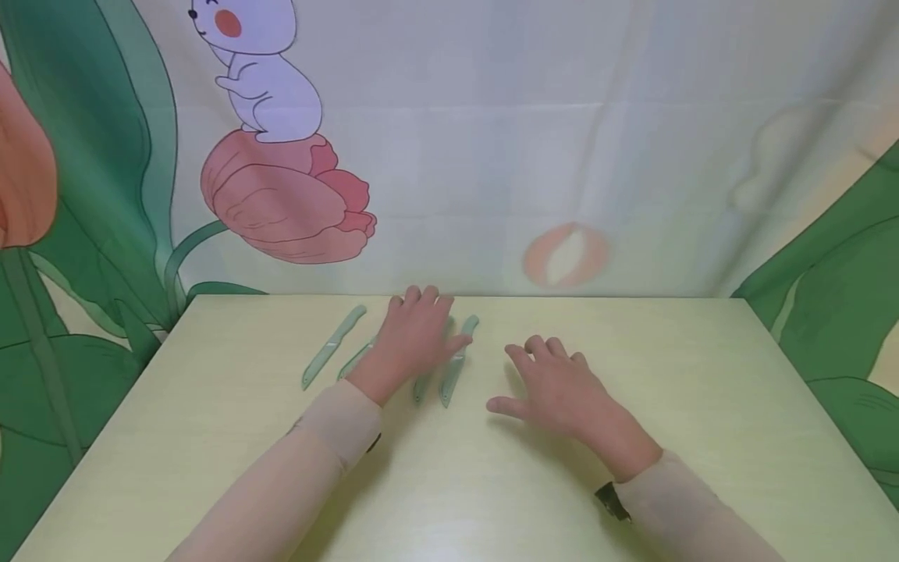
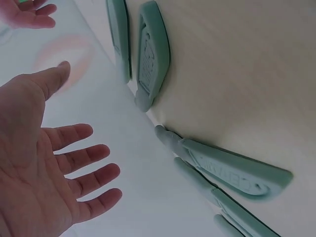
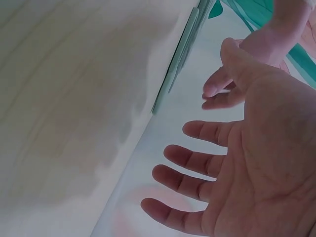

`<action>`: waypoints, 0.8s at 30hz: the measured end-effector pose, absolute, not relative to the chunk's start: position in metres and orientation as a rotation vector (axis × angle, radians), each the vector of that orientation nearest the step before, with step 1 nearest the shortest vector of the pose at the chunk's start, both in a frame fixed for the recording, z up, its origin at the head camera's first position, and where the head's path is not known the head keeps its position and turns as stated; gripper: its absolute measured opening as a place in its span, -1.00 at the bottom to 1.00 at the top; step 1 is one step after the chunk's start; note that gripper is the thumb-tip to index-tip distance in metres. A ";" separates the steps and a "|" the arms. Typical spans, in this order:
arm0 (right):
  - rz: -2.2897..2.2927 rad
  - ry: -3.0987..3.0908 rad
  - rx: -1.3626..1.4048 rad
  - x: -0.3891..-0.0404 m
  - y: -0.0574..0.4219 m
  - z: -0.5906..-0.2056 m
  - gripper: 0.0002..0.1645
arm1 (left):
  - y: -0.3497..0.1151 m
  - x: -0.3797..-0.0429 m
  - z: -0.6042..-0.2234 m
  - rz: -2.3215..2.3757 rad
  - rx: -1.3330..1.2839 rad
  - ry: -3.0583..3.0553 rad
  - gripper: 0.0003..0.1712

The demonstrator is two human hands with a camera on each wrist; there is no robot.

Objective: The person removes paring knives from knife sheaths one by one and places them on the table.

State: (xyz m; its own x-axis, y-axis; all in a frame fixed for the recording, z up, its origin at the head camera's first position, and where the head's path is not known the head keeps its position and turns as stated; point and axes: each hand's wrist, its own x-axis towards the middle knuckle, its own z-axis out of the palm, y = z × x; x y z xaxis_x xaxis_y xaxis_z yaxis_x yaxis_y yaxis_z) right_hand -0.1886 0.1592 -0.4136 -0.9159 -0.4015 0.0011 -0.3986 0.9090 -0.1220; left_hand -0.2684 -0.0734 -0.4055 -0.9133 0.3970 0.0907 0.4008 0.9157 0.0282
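Observation:
Several pale green sheathed knives lie on the table in the head view. The leftmost knife (image 1: 330,353) and the rightmost knife (image 1: 453,376) show nearly whole; those between are partly hidden under my left hand (image 1: 414,334). That hand hovers over them with fingers spread, holding nothing. In the left wrist view its palm (image 2: 29,163) is bare, and one sheath (image 2: 237,170) bears raised lettering. To the right of the knives, my right hand (image 1: 555,386) is held above the table, thumb apart from the loosely bent fingers. Its palm (image 3: 261,163) holds nothing in the right wrist view.
The pale wood-look table (image 1: 667,367) ends at a printed curtain (image 1: 456,156) along its back edge. A dark strap piece (image 1: 612,501) shows at the right wrist, below the beige sleeve (image 1: 684,507).

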 end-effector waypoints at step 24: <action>-0.252 3.013 -0.447 -0.188 0.114 -0.408 -0.20 | -0.034 -0.325 -0.426 0.016 -0.572 -3.087 -0.61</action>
